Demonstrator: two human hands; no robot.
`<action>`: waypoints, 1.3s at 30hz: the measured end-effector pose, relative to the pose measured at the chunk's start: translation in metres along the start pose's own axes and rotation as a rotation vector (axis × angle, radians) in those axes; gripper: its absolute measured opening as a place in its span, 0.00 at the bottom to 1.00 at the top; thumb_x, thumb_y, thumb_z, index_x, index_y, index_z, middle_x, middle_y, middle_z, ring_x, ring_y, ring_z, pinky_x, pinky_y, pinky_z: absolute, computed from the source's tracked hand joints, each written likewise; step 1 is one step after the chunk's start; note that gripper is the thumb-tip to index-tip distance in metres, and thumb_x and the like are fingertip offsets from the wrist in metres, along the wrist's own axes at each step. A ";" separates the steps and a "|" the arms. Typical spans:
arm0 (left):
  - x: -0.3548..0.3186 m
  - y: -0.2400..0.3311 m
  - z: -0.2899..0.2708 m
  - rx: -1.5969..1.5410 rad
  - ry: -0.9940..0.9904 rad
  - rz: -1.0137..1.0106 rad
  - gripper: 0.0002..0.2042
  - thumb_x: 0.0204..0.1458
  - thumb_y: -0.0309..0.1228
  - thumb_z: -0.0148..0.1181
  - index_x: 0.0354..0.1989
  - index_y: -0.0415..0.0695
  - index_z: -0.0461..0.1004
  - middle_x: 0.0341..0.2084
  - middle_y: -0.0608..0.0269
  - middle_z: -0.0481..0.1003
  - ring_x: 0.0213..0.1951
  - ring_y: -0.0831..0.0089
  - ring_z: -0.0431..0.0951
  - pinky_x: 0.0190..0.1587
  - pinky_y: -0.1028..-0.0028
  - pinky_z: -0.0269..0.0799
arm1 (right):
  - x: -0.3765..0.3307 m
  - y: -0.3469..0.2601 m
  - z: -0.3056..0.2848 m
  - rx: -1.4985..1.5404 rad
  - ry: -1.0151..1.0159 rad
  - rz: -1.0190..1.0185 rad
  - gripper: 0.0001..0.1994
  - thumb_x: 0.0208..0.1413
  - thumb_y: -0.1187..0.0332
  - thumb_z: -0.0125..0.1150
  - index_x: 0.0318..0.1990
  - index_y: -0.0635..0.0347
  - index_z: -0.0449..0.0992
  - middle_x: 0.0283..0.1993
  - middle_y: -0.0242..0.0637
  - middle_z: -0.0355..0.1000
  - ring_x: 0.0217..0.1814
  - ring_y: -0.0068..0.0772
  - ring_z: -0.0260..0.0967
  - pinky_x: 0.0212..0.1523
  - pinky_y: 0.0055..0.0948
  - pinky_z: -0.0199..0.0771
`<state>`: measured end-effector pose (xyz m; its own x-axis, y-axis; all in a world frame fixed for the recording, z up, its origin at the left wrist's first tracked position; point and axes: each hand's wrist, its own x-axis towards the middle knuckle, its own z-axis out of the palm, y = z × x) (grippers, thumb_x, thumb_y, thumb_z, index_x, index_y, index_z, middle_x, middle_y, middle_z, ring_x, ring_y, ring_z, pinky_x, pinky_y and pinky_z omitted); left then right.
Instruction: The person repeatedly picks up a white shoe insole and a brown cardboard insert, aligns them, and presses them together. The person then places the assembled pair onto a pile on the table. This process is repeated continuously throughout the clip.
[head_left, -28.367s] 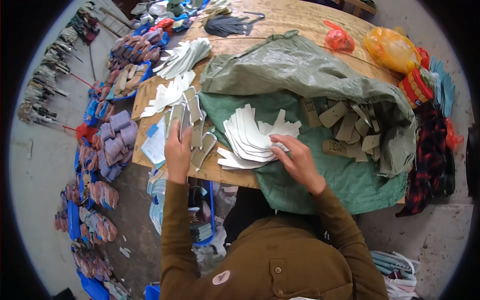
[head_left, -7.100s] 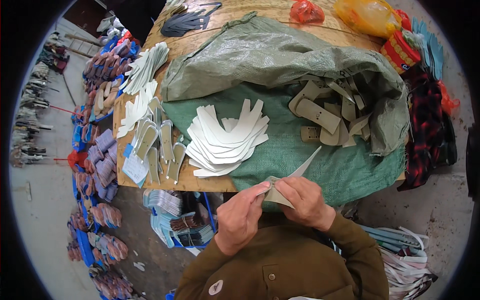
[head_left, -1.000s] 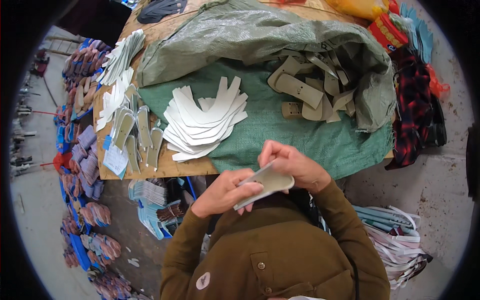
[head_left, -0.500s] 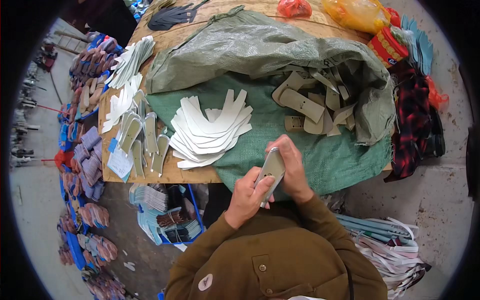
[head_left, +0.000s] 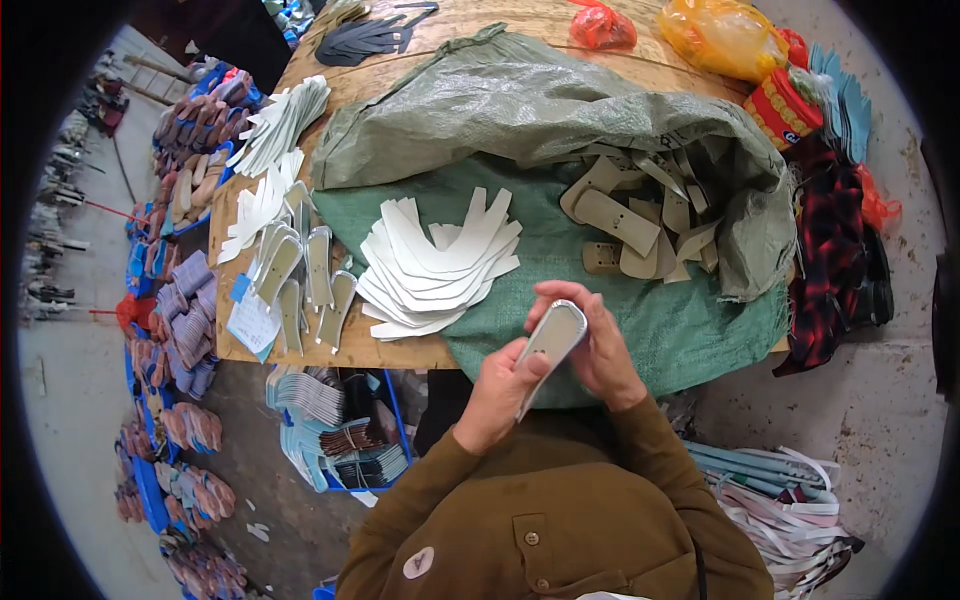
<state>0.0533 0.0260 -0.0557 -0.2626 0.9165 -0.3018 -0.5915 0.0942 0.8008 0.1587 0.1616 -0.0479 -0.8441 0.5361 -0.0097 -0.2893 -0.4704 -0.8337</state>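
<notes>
In front of my chest, my left hand point(head_left: 497, 398) grips a beige insole board point(head_left: 552, 338) with a white covering folded around its rounded edge. The left thumb presses on the board's face, and the board stands tilted with its rounded end up. My right hand point(head_left: 606, 350) is beside that end, its fingers stretched out behind and along the edge; whether they touch it is hard to see. Beyond my hands lies a fanned pile of white curved cutouts point(head_left: 440, 262). To its left are several white-edged boards point(head_left: 279, 270). Bare beige boards point(head_left: 618, 222) spill from a sack at the right.
The grey-green woven sack point(head_left: 500, 95) covers much of the wooden table point(head_left: 400, 352). White strips point(head_left: 285, 120) lie at its left edge, with a paper note point(head_left: 252, 325) nearer. A blue crate point(head_left: 398, 415) with stacked pieces stands below. Colored bags point(head_left: 722, 38) sit far right.
My right hand has loosened from the insole board and its fingers have straightened. The left hand keeps its hold on the board. The whole view has shifted slightly.
</notes>
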 end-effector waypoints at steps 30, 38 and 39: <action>-0.009 0.001 0.010 -0.108 -0.003 -0.225 0.32 0.66 0.57 0.30 0.56 0.38 0.63 0.23 0.60 0.71 0.21 0.71 0.70 0.24 0.70 0.69 | -0.090 -0.086 -0.149 -1.409 0.889 -0.356 0.13 0.59 0.67 0.57 0.49 0.62 0.74 0.41 0.45 0.73 0.43 0.47 0.72 0.43 0.35 0.71; -0.009 -0.004 0.009 -0.096 0.052 -0.225 0.28 0.66 0.54 0.40 0.55 0.37 0.64 0.24 0.59 0.72 0.23 0.72 0.71 0.27 0.69 0.71 | -0.076 -0.174 -0.216 -1.606 0.824 -0.532 0.19 0.60 0.70 0.54 0.60 0.56 0.68 0.54 0.50 0.68 0.56 0.53 0.67 0.54 0.39 0.68; -0.008 -0.006 0.010 -0.131 0.030 -0.263 0.28 0.66 0.53 0.41 0.55 0.37 0.64 0.24 0.60 0.72 0.23 0.72 0.72 0.27 0.69 0.71 | -0.073 -0.180 -0.225 -1.634 0.786 -0.524 0.20 0.60 0.70 0.55 0.60 0.55 0.67 0.55 0.50 0.68 0.57 0.53 0.67 0.55 0.39 0.68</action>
<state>0.0663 0.0220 -0.0531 -0.1083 0.8552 -0.5068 -0.7349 0.2744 0.6202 0.3741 0.3643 -0.0212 -0.3176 0.7628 0.5633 0.6401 0.6107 -0.4662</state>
